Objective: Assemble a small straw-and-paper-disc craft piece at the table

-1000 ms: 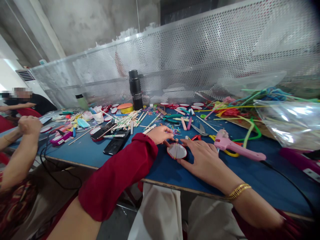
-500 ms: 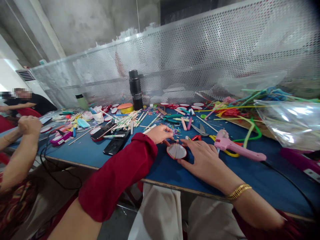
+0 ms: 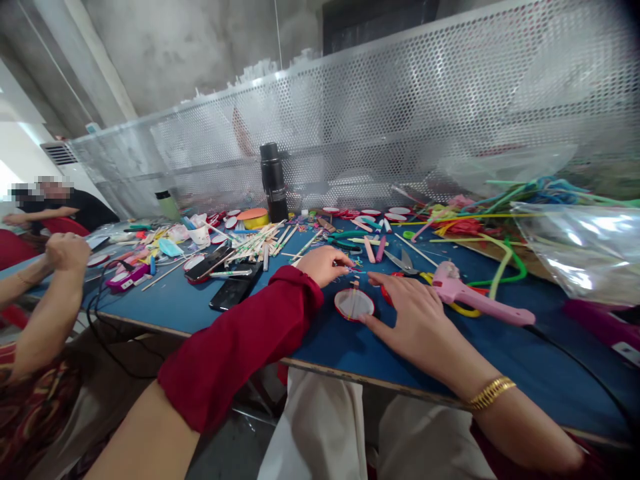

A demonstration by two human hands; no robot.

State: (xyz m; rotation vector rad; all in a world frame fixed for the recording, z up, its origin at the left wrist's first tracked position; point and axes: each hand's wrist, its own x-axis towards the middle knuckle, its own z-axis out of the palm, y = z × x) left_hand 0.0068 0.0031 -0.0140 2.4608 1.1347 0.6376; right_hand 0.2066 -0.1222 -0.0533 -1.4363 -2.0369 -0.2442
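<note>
A small round disc with a red rim and a pale, shiny face (image 3: 354,305) lies on the blue table. My right hand (image 3: 417,307) is open beside it, thumb tip at the disc's right edge and fingers spread. Just beyond the disc, my left hand (image 3: 325,265) has its fingertips pinched together over small coloured scraps (image 3: 358,263); whatever is between them is too small to make out. Open scissors (image 3: 404,262) lie past my right fingers. Right of that hand, a pink glue gun (image 3: 480,300) rests on the table, its cord trailing right.
A black bottle (image 3: 274,183) stands at the back before a perforated metal screen (image 3: 400,120). Phones (image 3: 235,285) and a heap of paper sticks (image 3: 257,241) lie left. Colourful pipe cleaners and a clear plastic bag (image 3: 575,250) occupy the right. A co-worker's clasped hands (image 3: 67,252) are at far left.
My left hand has moved off the disc to the scraps beyond it. My right hand has shifted slightly right and its thumb stays near the rim.
</note>
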